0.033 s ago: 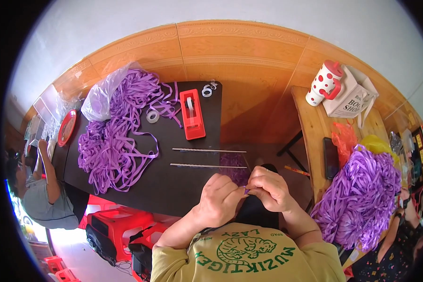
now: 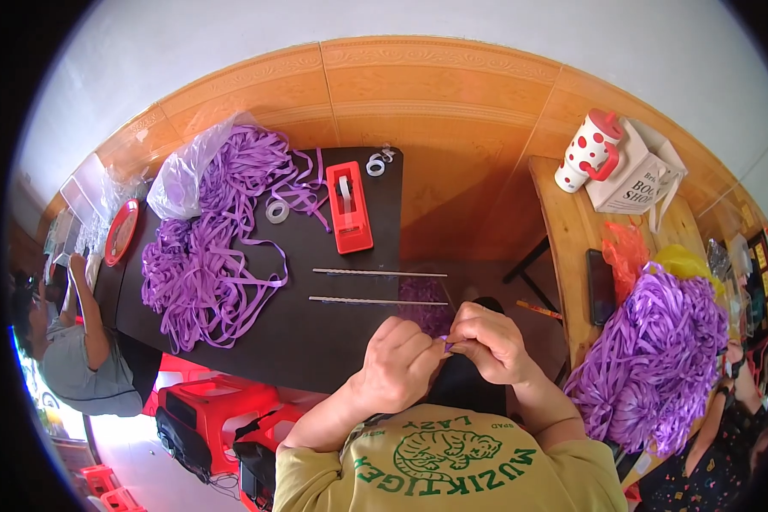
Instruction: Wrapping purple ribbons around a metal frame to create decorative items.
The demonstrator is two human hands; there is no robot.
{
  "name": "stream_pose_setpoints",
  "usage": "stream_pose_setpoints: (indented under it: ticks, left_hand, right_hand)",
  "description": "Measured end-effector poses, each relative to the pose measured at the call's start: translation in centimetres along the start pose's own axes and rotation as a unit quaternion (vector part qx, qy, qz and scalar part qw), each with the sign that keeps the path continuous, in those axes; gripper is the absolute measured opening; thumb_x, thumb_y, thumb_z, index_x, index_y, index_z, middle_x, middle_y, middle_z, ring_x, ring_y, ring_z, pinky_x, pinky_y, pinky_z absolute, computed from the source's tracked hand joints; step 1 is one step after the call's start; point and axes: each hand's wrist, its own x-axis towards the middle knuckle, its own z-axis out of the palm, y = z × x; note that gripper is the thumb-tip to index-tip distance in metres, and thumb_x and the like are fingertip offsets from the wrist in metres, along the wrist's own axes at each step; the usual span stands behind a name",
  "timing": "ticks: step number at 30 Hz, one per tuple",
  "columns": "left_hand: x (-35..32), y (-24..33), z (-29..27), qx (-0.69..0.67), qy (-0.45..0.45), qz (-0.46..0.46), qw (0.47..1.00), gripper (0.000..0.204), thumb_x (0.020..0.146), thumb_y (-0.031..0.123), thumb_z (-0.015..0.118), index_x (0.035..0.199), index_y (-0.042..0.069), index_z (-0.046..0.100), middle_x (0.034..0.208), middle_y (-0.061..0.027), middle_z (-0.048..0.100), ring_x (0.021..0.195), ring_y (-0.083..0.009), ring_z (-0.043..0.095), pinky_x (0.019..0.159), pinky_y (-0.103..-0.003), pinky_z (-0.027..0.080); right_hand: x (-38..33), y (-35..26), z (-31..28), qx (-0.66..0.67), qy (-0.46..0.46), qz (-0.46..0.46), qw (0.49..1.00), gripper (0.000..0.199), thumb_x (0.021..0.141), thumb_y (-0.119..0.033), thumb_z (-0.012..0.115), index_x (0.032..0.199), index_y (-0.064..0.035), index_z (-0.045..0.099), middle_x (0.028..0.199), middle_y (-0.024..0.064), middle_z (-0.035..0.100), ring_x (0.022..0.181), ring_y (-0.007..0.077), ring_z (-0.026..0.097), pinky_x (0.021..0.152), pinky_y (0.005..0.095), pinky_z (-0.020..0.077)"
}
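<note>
My left hand [image 2: 397,365] and my right hand [image 2: 489,343] meet in front of my chest, just off the table's near right corner. Between their fingertips shows a small bit of purple ribbon [image 2: 446,346], pinched from both sides; most of it is covered by the fingers. Beyond my hands, two thin metal sticks, a far one [image 2: 380,273] and a near one [image 2: 377,300], lie side by side and jut over the table's right edge. A loose heap of purple ribbon [image 2: 200,282] spreads across the left of the dark table [image 2: 316,350].
A red tape dispenser [image 2: 350,209] and a tape roll [image 2: 277,212] lie on the table. Right, a wooden bench [image 2: 563,230] holds a dotted tumbler [image 2: 590,149], a cloth bag [image 2: 640,171], a phone [image 2: 602,286] and a big ribbon pile [image 2: 657,367]. Other people sit at both sides.
</note>
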Motion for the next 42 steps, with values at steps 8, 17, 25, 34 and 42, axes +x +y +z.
stream_pose_setpoints:
  ticks: [8,17,25,34,42]
  left_hand:
    - [0.2,-0.6,1.1,-0.019,0.056,-0.067,0.996,0.017,0.068,0.000,0.069,0.084,-0.001,0.062,0.069,-0.0091,0.057,0.060,-0.0253,0.053,0.055,-0.035,0.042]
    - [-0.1,-0.1,1.0,-0.345,-0.007,-0.437,0.830,0.015,0.081,-0.001,0.065,0.096,-0.004,0.065,0.075,-0.0042,0.062,0.068,-0.0097,0.058,0.059,-0.024,0.047]
    - [-0.5,-1.2,1.3,-0.490,-0.077,-0.431,0.754,0.017,0.090,0.008,0.058,0.097,-0.004,0.066,0.075,-0.0049,0.064,0.073,-0.0095,0.059,0.070,-0.023,0.047]
    - [-0.7,-0.6,0.8,-0.567,-0.033,-0.436,0.698,0.017,0.082,0.004,0.063,0.093,-0.009,0.066,0.077,-0.0147,0.066,0.071,-0.0212,0.063,0.074,-0.032,0.049]
    - [-3.0,0.7,6.9,-0.570,0.077,-0.553,0.603,0.014,0.087,0.008,0.063,0.096,-0.002,0.067,0.078,-0.0065,0.067,0.066,-0.0095,0.059,0.063,-0.019,0.046]
  right_hand:
    - [-1.3,0.4,-0.3,0.165,0.064,0.215,0.961,0.022,0.075,0.009,0.065,0.097,0.0039,0.061,0.080,0.0052,0.058,0.075,0.0126,0.054,0.067,0.0248,0.0419]
    - [-0.2,1.5,-1.5,-0.146,0.017,-0.024,0.989,0.027,0.067,0.008,0.066,0.091,-0.0026,0.063,0.077,0.0059,0.057,0.066,0.0187,0.054,0.061,0.0296,0.0392]
    - [0.4,0.9,-1.2,-0.369,0.038,-0.077,0.925,0.025,0.062,-0.002,0.067,0.087,-0.0054,0.063,0.081,0.0020,0.056,0.069,0.0195,0.054,0.060,0.0323,0.0365]
    - [-4.6,5.9,0.2,-0.306,0.138,0.029,0.942,0.020,0.069,0.000,0.065,0.087,-0.0059,0.060,0.082,0.0059,0.059,0.072,0.0249,0.056,0.061,0.0345,0.0381]
    - [-4.5,11.6,-0.3,-0.269,0.180,0.063,0.944,0.015,0.072,0.006,0.061,0.085,-0.0016,0.062,0.078,0.0098,0.060,0.071,0.0267,0.059,0.064,0.0345,0.0448]
